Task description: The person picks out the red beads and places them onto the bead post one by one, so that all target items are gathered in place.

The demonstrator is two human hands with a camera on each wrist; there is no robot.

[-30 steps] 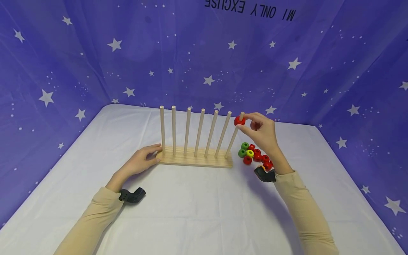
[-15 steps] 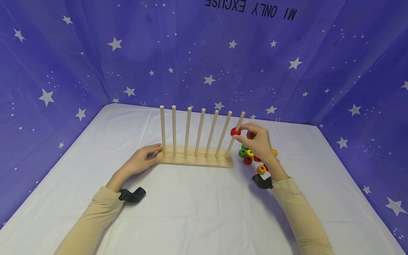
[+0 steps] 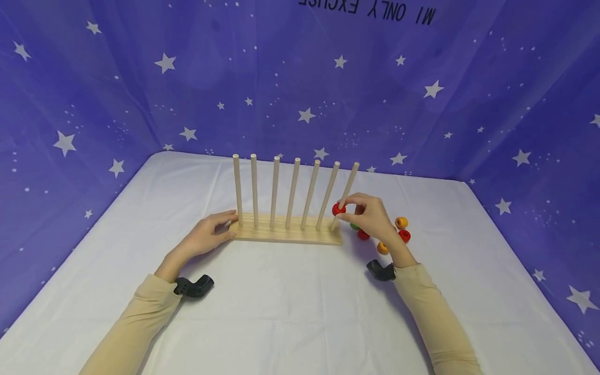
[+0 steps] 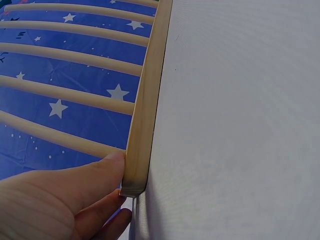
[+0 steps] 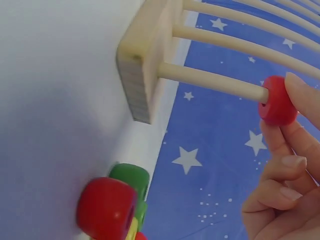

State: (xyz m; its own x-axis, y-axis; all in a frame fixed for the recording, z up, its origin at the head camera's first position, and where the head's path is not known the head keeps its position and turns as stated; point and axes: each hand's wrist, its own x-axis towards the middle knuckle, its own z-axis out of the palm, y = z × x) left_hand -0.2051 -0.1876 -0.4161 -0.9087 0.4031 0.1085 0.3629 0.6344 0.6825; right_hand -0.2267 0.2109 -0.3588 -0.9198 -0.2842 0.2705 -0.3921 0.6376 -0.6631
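A wooden peg stand (image 3: 286,237) has several upright pegs along its flat base. At the base's left end, my left hand (image 3: 203,235) grips the edge; in the left wrist view the thumb (image 4: 100,175) lies by the nearest peg. My right hand (image 3: 374,217) pinches a red bead (image 3: 336,210) between thumb and fingers. That bead is threaded on the rightmost peg (image 3: 350,181), low down near the base in the head view. The right wrist view shows the same red bead (image 5: 281,102) around the peg, with the other fingers loosely curled below it.
Loose beads lie on the white cloth right of the stand, partly hidden by my right hand: an orange bead (image 3: 401,223), a red bead (image 3: 404,236), a green bead (image 5: 131,176) and others. A purple star-printed curtain (image 3: 262,78) hangs behind the table.
My right hand has slid the red bead from near the top of the rightmost peg down towards the base. The left hand keeps its place on the stand.
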